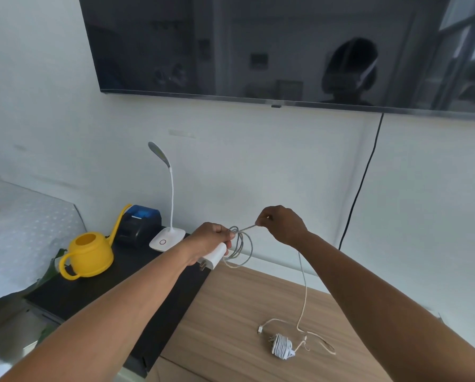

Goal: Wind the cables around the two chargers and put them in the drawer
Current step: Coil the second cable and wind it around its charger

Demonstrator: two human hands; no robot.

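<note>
Well, at far left a yellow watering can (89,255), a small blue-topped printer (141,223) and a white desk lamp (167,238) stand on the black part of the desk (107,285). My left hand (211,238) grips the white charger (215,256) along with several loops of its cable (242,244), raised above the desk. Just beside it, my right hand (283,226) pinches a taut strand of that cable. The rest trails down to the wooden part, where the second charger (281,346) lies already wound.

The one camera sits on my head, wide-angled, facing forward and a little down, with the desk (231,312) close below and the wall (258,166) straight ahead.
</note>
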